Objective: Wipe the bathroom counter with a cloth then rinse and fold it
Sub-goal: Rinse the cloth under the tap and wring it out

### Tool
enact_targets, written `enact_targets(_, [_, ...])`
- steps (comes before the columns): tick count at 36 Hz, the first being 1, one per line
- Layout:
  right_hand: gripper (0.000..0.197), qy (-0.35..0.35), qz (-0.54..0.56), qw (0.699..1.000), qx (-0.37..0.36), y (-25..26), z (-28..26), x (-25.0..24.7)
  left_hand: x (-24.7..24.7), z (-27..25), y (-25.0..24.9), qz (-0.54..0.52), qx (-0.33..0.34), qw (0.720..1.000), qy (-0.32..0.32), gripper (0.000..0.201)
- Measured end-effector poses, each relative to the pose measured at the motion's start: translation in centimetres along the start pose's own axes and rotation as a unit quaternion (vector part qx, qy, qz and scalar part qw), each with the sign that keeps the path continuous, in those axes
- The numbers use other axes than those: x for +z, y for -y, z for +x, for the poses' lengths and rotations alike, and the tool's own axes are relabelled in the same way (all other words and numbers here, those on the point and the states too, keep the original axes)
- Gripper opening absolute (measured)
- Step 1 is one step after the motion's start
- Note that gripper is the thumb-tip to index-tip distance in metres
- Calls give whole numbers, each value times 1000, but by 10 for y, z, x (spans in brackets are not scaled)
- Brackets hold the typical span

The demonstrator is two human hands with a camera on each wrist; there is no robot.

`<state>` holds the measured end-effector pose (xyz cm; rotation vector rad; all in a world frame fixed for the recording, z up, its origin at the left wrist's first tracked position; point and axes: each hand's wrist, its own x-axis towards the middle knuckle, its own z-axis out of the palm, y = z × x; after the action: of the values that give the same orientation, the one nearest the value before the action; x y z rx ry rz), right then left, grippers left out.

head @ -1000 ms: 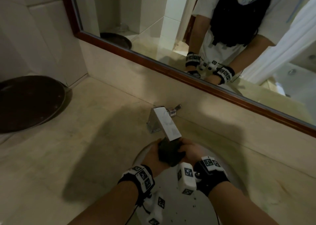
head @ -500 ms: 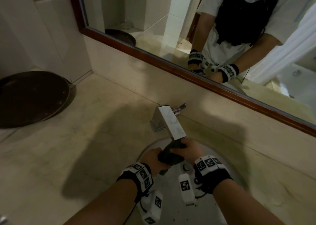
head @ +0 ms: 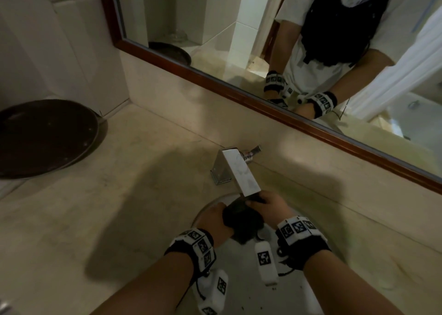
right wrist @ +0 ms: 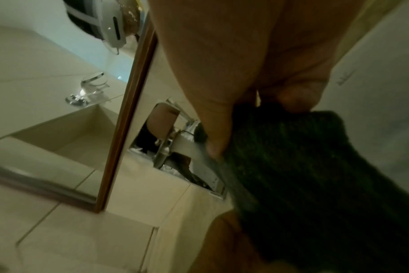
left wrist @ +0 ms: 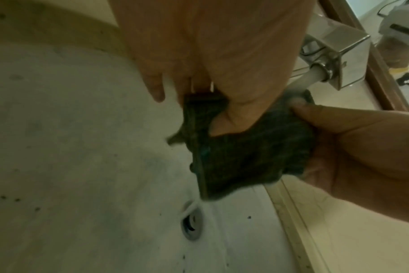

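Observation:
A dark green cloth (head: pixel 241 217) is bunched between both hands over the white sink basin (head: pixel 239 286), just under the spout of the square chrome faucet (head: pixel 239 171). My left hand (head: pixel 215 219) grips its left side, the thumb pressed into the fabric (left wrist: pixel 252 151). My right hand (head: pixel 269 205) grips the right side, thumb on the top edge (right wrist: pixel 304 166). Water runs from the spout (left wrist: pixel 299 83) onto the cloth. A corner hangs down toward the drain (left wrist: pixel 192 223).
The beige stone counter (head: pixel 119 207) spreads to the left, with a round dark tray (head: pixel 43 137) at its far left corner. A wood-framed mirror (head: pixel 239 92) runs along the back wall. Dark specks dot the basin.
Both hands have stayed under the spout and worked the cloth; it now hangs a little lower between them. The head view has shifted slightly.

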<state>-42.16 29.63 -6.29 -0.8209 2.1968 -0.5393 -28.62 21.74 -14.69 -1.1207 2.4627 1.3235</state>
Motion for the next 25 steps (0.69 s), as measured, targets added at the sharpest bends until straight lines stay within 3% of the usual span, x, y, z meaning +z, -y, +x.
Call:
enact_targets(4, [10,-14,106,993,40,-11,10,5,2,-5,-5,-147,0,989,-9,70])
enact_targets(6, [17,-10,169,982,81,-19,14,9,3,-9,-14,-270,-16,962,41,69])
enact_targets(8, [29,-15,162,981,103,-10,12,14,-1,-12,-23,-389,-43,918,63,66])
enact_targets(9, [44,-44,169,979,102,-4,9,14,-4,-15,-26,-426,-63,900,69,59])
enact_targets(10, [74,-107,174,974,98,3,6,12,-5,-15,-27,-441,-80,890,86,55])
enact_targets(11, [106,-189,284,924,171,14,0,12,-3,-15,-27,-447,-77,886,99,57])
enact_targets(12, [117,-243,404,858,206,18,-5,13,-2,-15,-26,-443,-68,887,112,64])
enact_targets(13, [102,-225,402,864,203,21,-12,17,1,-15,-26,-454,-71,880,122,67])
enact_targets(14, [71,-189,263,930,172,17,-14,24,8,-10,-21,-426,-70,898,86,70])
enact_targets(15, [43,-169,184,957,147,17,-11,25,21,-1,-13,-391,-66,917,53,70])
enact_targets(16, [30,-133,205,956,162,18,-12,30,24,0,-13,-379,-49,923,32,69])
enact_targets(18, [25,-103,229,958,136,6,-15,38,15,-4,-26,-388,-46,921,-12,53])
enact_targets(20, [23,-105,189,971,98,7,-14,49,15,-3,-30,-307,-45,949,-61,34])
enact_targets(25, [33,-65,62,994,59,0,-20,58,16,-11,-27,-201,-25,977,-61,34])
